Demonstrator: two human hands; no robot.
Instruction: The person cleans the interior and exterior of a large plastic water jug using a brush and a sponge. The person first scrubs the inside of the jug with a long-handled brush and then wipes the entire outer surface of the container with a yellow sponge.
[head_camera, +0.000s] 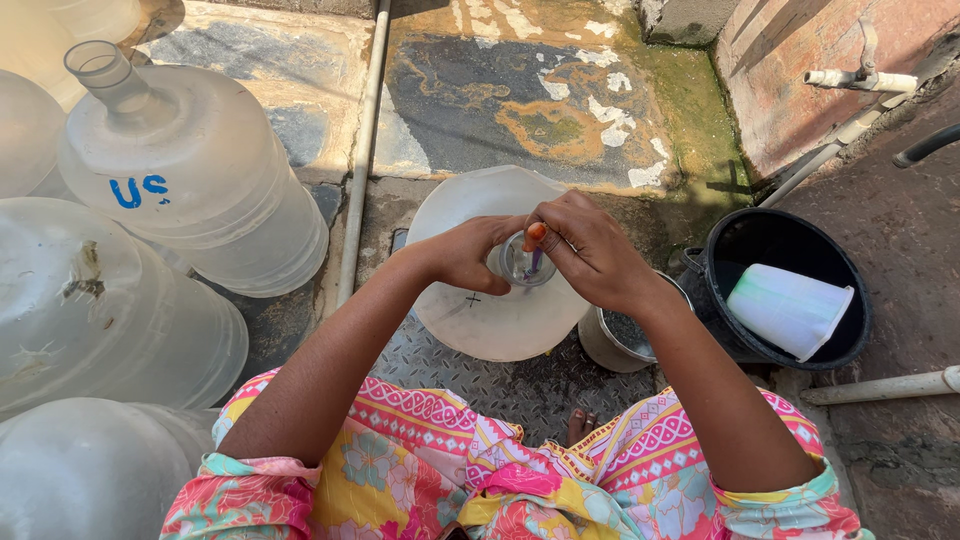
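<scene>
A large translucent plastic water jug (495, 300), round-shouldered and cloudy white, stands upright at centre on ribbed metal plate (500, 385). The left hand (470, 250) curls closed around its narrow neck; the right hand (585, 245) pinches a thin purple stick-like thing (536, 262) into the mouth. At three o'clock, a glossy black bucket (850, 340) holds a white plastic mug (790, 308). At nine o'clock, similar jugs (190, 170) lie piled.

The water jug (495, 300) is cloudy, smooth plastic. Just right of it, a glossy black plastic bucket (845, 330); beneath it, rough patterned metal plate (520, 385).
</scene>
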